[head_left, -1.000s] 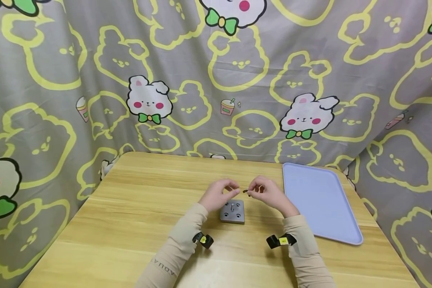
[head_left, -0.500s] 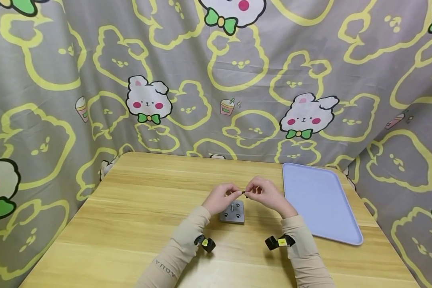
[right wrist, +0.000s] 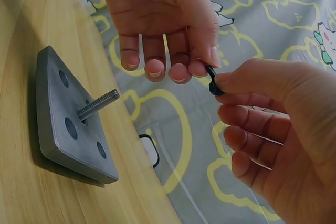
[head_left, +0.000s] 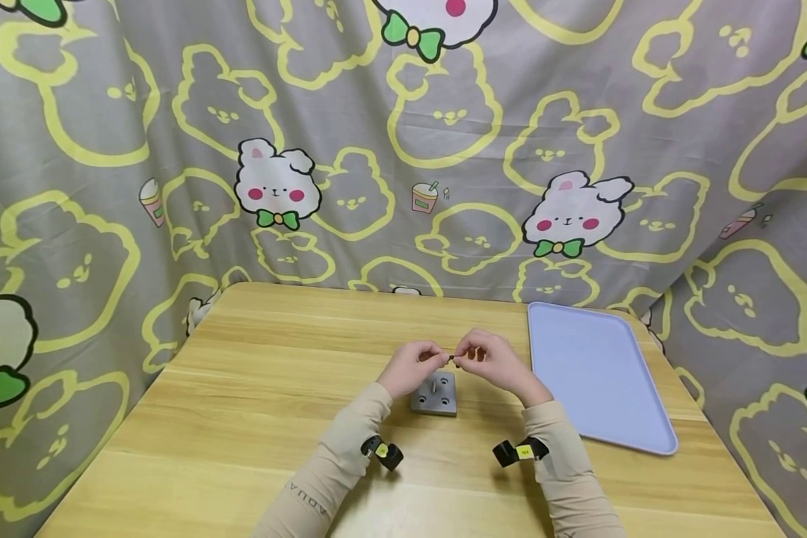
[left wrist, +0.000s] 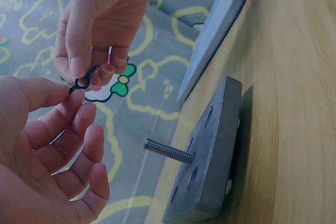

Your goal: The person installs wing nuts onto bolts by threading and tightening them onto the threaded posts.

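Note:
My left hand [head_left: 406, 371] and right hand [head_left: 496, 365] meet over the far side of a grey metal plate. Between them, each pinches one wing of a small black wing nut [left wrist: 82, 83] with thumb and forefinger. The nut's round centre hole shows in the left wrist view, while fingertips cover its ends. Below the hands, the square plate [head_left: 436, 408] lies on the table with several round holes. From its middle stands a threaded stud [left wrist: 168, 151], its top bare.
A pale blue tray [head_left: 598, 373] lies to the right of my right hand on the wooden table [head_left: 276, 359]. Behind the table hangs a grey patterned curtain [head_left: 350, 112]. Each wrist wears a black strap with a camera, the left camera [head_left: 390, 456] hanging near the plate's front.
My left hand has moved right and now pinches the free wing of the wing nut, which only my right hand held before. The plate has stayed put.

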Demonstrator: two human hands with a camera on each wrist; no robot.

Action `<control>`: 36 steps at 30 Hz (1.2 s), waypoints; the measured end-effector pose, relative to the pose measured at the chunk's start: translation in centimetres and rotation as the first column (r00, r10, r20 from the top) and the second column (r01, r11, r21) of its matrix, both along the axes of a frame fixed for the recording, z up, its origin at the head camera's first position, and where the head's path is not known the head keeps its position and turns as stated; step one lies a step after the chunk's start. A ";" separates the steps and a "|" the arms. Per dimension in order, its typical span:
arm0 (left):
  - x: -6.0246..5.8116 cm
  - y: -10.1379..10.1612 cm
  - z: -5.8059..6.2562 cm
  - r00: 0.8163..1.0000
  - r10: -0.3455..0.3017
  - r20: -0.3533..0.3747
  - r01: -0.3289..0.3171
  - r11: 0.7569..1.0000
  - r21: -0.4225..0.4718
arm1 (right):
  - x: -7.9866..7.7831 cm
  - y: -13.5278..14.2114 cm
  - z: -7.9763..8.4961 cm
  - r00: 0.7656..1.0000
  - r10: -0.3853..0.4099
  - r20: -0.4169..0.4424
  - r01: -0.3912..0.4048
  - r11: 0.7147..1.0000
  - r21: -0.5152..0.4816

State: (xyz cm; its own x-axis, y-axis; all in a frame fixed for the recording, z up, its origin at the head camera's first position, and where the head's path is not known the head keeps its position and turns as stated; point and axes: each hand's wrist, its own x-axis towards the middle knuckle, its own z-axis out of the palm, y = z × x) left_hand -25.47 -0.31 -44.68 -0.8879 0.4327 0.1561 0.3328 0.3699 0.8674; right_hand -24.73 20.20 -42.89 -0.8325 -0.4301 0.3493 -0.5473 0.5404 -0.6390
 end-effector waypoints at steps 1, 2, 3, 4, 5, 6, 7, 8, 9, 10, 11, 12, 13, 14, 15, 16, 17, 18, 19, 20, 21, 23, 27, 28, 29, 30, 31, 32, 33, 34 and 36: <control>0.0 0.0 0.0 1.000 0.002 0.007 -0.002 1.000 0.006 | 0.0 0.0 0.0 1.000 -0.002 -0.002 0.002 1.000 0.000; 0.0 -0.1 0.0 1.000 0.004 0.014 -0.004 1.000 0.013 | 0.0 -0.1 0.0 1.000 -0.004 -0.004 0.004 1.000 -0.001; 0.0 -0.1 0.0 1.000 0.008 0.023 -0.009 1.000 0.018 | 0.1 -0.1 0.1 1.000 -0.006 -0.007 0.006 1.000 -0.002; 0.0 -0.1 0.1 0.999 0.012 0.032 -0.012 1.000 0.024 | 0.1 -0.1 0.1 1.000 -0.009 -0.012 0.009 1.000 -0.002; -0.1 -0.1 0.1 0.999 0.015 0.038 -0.016 0.999 0.029 | 0.1 -0.2 0.2 1.000 -0.011 -0.017 0.011 1.000 -0.005; -0.1 -0.2 0.2 0.999 0.020 0.046 -0.022 0.999 0.030 | 0.1 -0.2 0.2 1.000 -0.011 -0.025 0.011 1.000 -0.007; -0.1 -0.2 0.2 0.998 0.024 0.052 -0.026 0.999 0.033 | 0.1 -0.2 0.2 0.999 -0.012 -0.032 0.011 1.000 -0.010; -0.1 -0.2 0.3 0.998 0.028 0.057 -0.030 0.999 0.034 | 0.2 -0.2 0.2 0.999 -0.013 -0.036 0.013 1.000 -0.013; -0.2 -0.3 0.3 0.998 0.030 0.061 -0.032 0.999 0.036 | 0.2 -0.3 0.2 0.999 -0.017 -0.038 0.016 1.000 -0.018; -0.2 -0.3 0.4 0.997 0.032 0.065 -0.035 0.999 0.041 | 0.2 -0.3 0.3 0.999 -0.022 -0.039 0.021 0.999 -0.024; -0.2 -0.4 0.4 0.997 0.036 0.069 -0.039 0.998 0.043 | 0.2 -0.3 0.3 0.999 -0.031 -0.044 0.030 0.999 -0.028; -0.2 -0.5 0.5 0.996 0.039 0.077 -0.043 0.998 0.050 | 0.3 -0.3 0.3 0.998 -0.040 -0.048 0.038 0.999 -0.036; -0.3 -0.6 0.6 0.996 0.041 0.084 -0.046 0.997 0.058 | 0.3 -0.4 0.3 0.997 -0.051 -0.051 0.049 0.998 -0.044; -0.3 -0.7 0.7 0.995 0.044 0.090 -0.050 0.997 0.066 | 0.4 -0.4 0.3 0.996 -0.064 -0.059 0.061 0.997 -0.052; -0.3 -0.9 0.8 0.994 0.048 0.097 -0.055 0.996 0.076 | 0.4 -0.4 0.3 0.994 -0.076 -0.074 0.071 0.996 -0.059; -0.4 -1.0 0.8 0.993 0.051 0.105 -0.060 0.994 0.086 | 0.4 -0.4 0.3 0.992 -0.085 -0.095 0.079 0.995 -0.065; -0.5 -1.1 0.9 0.992 0.057 0.110 -0.067 0.994 0.091 | 0.4 -0.4 0.2 0.989 -0.096 -0.117 0.088 0.994 -0.069; -0.5 -1.2 0.9 0.992 0.059 0.114 -0.070 0.993 0.098 | 0.4 -0.4 0.2 0.984 -0.102 -0.144 0.093 0.993 -0.070; -0.6 -1.3 0.9 0.990 0.064 0.126 -0.077 0.991 0.106 | 0.4 -0.4 0.1 0.978 -0.107 -0.181 0.097 0.993 -0.063; -0.6 -1.4 1.0 0.987 0.067 0.143 -0.084 0.990 0.117 | 0.4 -0.4 0.1 0.969 -0.107 -0.224 0.097 0.994 -0.056; -0.7 -1.4 1.0 0.984 0.072 0.165 -0.093 0.988 0.126 | 0.4 -0.5 0.0 0.957 -0.103 -0.271 0.094 0.995 -0.045; -0.7 -1.6 1.1 0.972 0.076 0.222 -0.111 0.983 0.148 | 0.4 -0.6 -0.1 0.925 -0.087 -0.371 0.088 0.996 -0.013; -0.7 -1.7 1.3 0.938 0.063 0.340 -0.135 0.972 0.194 | 0.4 -0.9 -0.2 0.841 -0.031 -0.541 0.075 0.995 0.060; -0.7 -1.8 1.3 0.931 0.054 0.362 -0.135 0.970 0.204 | 0.4 -1.0 -0.2 0.822 -0.019 -0.569 0.075 0.994 0.075; -0.8 -1.8 1.4 0.924 0.045 0.379 -0.134 0.968 0.211 | 0.3 -1.1 -0.2 0.806 -0.011 -0.591 0.077 0.993 0.086; -0.8 -1.8 1.4 0.919 0.035 0.393 -0.130 0.967 0.220 | 0.3 -1.2 -0.2 0.794 -0.007 -0.608 0.082 0.992 0.096; -0.8 -1.8 1.4 0.912 0.025 0.409 -0.129 0.965 0.228 | 0.3 -1.2 -0.2 0.783 -0.004 -0.622 0.087 0.991 0.102; -0.9 -1.9 1.4 0.907 0.016 0.421 -0.127 0.963 0.237 | 0.2 -1.3 -0.3 0.774 -0.003 -0.633 0.092 0.990 0.108; -0.9 -1.9 1.3 0.905 0.009 0.426 -0.125 0.962 0.244 | 0.2 -1.3 -0.3 0.769 -0.003 -0.639 0.098 0.989 0.113; -0.9 -1.9 1.3 0.900 0.004 0.435 -0.126 0.960 0.252 | 0.2 -1.4 -0.4 0.767 -0.003 -0.641 0.100 0.988 0.115; -0.9 -1.8 1.2 0.893 -0.004 0.451 -0.129 0.956 0.265 | 0.2 -1.4 -0.5 0.766 -0.002 -0.643 0.102 0.988 0.117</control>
State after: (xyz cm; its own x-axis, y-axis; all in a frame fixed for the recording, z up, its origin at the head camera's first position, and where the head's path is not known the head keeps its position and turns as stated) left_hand -26.36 -2.13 -43.44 -0.9159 0.3712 -0.1527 -0.1254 0.0967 0.9874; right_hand -24.55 18.78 -43.36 -0.4590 -0.4770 0.7495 -0.7701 0.6342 -0.0680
